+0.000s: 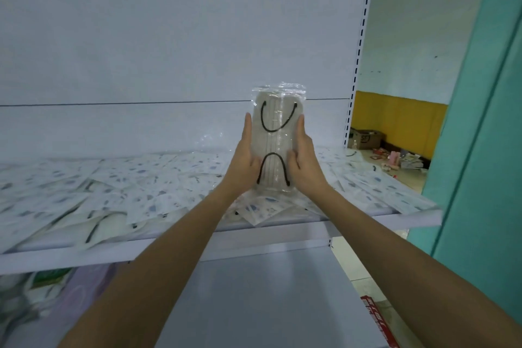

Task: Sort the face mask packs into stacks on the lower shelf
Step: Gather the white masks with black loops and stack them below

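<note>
The clear mask pack [278,144] (black ear loops show through it) stands upright just above the upper shelf [197,237]. The left hand [246,155] and right hand [303,161] squeeze its two sides, thumbs on its front. Patterned packs [113,186] cover that shelf. The lower shelf [268,305] lies under it.

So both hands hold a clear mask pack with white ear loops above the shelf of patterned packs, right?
No, the head view shows black ear loops, not white. Left hand and right hand hold the clear mask pack above the shelf of patterned packs.
</note>
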Available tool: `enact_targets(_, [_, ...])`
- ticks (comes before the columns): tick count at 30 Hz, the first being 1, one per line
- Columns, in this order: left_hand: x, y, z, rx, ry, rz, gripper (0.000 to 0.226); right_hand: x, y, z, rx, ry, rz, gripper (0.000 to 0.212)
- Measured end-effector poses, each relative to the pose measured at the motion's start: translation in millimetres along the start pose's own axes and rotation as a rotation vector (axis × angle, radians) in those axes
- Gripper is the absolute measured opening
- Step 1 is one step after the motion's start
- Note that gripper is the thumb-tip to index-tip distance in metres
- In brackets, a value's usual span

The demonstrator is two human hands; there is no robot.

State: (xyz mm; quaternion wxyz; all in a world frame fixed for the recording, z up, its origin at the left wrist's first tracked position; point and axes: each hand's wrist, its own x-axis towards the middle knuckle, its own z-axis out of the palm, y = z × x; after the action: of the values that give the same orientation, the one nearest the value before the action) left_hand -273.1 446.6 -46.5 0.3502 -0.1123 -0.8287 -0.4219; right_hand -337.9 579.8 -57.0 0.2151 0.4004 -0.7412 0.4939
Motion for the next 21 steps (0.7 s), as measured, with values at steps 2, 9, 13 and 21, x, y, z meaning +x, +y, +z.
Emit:
enact_targets(2, [10, -1, -5, 0.076, 0.014, 0.088, 0.072, 6, 0, -5, -0.007, -0.005, -0.045, 0.062])
enact_targets(9, [4, -7, -11, 0.167, -0.013, 0.1, 0.061, 0, -1, -12, -0.085, -0.054, -0.067, 0.062])
enact_targets(13, [-1, -9, -13, 0.247, -0.117, 0.093, 0.067, -8, -1, -11, -0.156, -0.107, -0.052, 0.065])
enact_targets(21, [-11, 31, -31, 0.173, -0.103, 0.054, 0.065, -10, -26, -32, -0.015, -0.076, -0.093, 0.059])
